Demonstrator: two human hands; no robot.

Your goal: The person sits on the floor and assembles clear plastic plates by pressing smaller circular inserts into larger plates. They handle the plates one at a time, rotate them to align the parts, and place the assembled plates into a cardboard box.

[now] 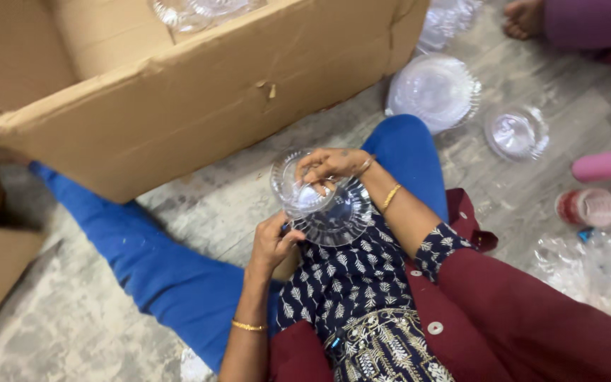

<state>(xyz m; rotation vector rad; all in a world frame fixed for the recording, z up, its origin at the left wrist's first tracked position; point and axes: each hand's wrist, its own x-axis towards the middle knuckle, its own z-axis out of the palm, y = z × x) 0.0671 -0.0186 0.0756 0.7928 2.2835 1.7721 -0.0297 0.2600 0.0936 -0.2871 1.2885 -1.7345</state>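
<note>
I sit on the floor with blue-clad legs spread. Over my lap my left hand [274, 242] grips the lower edge of a clear ribbed plastic plate [339, 216]. Against that plate rests a clear plastic bowl [293, 189], and my right hand [332, 165] comes down from above with fingers curled on its rim. Both pieces are tilted toward me and touch each other.
A large open cardboard box [199, 106] stands just ahead with clear plastic pieces inside. A stack of clear plates [434, 90] and a clear bowl [516, 131] lie on the floor at right. Another person's foot [525, 18], a pink object [608, 165] and crumpled plastic bags [595, 265] sit further right.
</note>
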